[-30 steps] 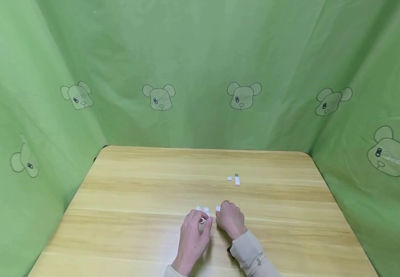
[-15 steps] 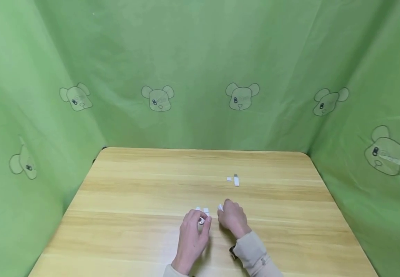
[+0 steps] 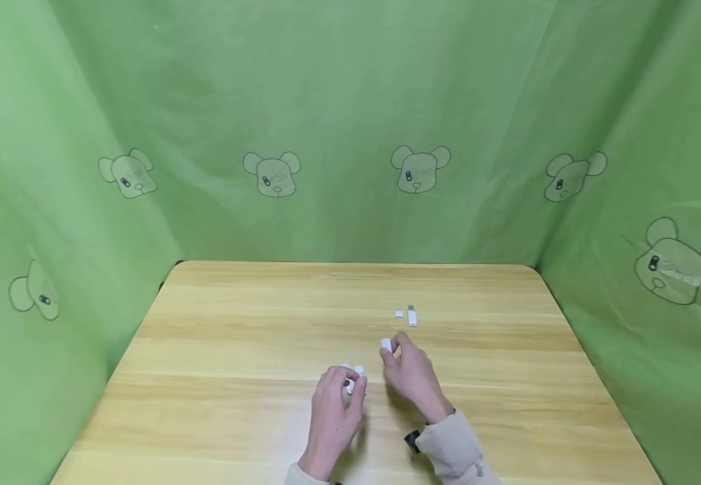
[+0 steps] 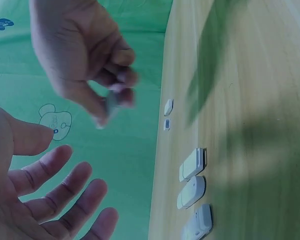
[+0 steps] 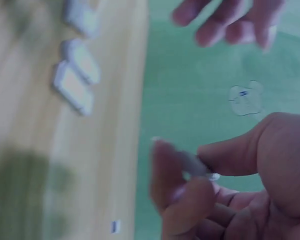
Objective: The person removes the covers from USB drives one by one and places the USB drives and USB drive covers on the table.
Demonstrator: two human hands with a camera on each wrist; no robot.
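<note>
Small white piece (image 3: 386, 345) is pinched by right hand (image 3: 413, 376); left hand (image 3: 329, 413) is held fingers spread. Light, steady grip advised.

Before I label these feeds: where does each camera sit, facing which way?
Head: worn on the head, facing forward and down at the table; left hand, right hand, sleeves show.
Left wrist: worn there, facing past its fingers to the curtain; both hands show.
Right wrist: worn there, facing its hand's piece; both hands show.
Wrist views share: row of three pieces, curtain.

The held piece (image 3: 386, 345) is white, the curtain (image 3: 338, 81) green.
</note>
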